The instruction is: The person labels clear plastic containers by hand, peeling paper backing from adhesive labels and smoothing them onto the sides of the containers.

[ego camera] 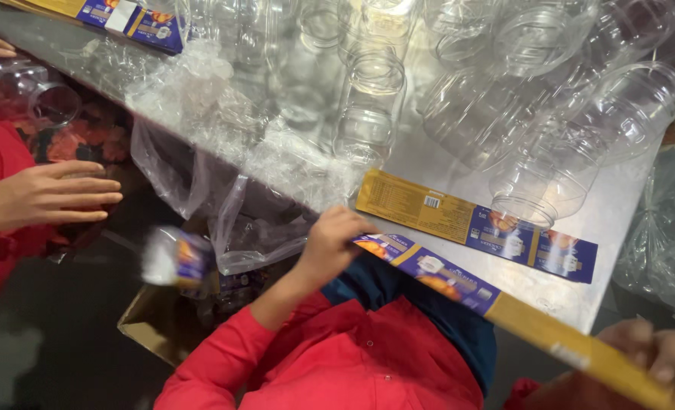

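My left hand (330, 244) is closed on one end of a long label strip (443, 279), blue and yellow with printed pictures. Its other end runs to the bottom right, where my right hand (656, 361) grips the yellow part. The strip is stretched along the near edge of a metal table (618, 220). A second label strip (470, 224) lies flat on the table just beyond it. Several clear plastic jars (550, 178) lie and stand on the table behind. My sleeves are red.
A blurred labelled jar (174, 258) is above an open cardboard box (151, 326) below the table edge. Loose clear plastic bags (223, 190) hang over the edge. Another person's hand (49, 196) in red is at the left, beside a clear jar (49, 102). More label strips (129, 19) lie at the top left.
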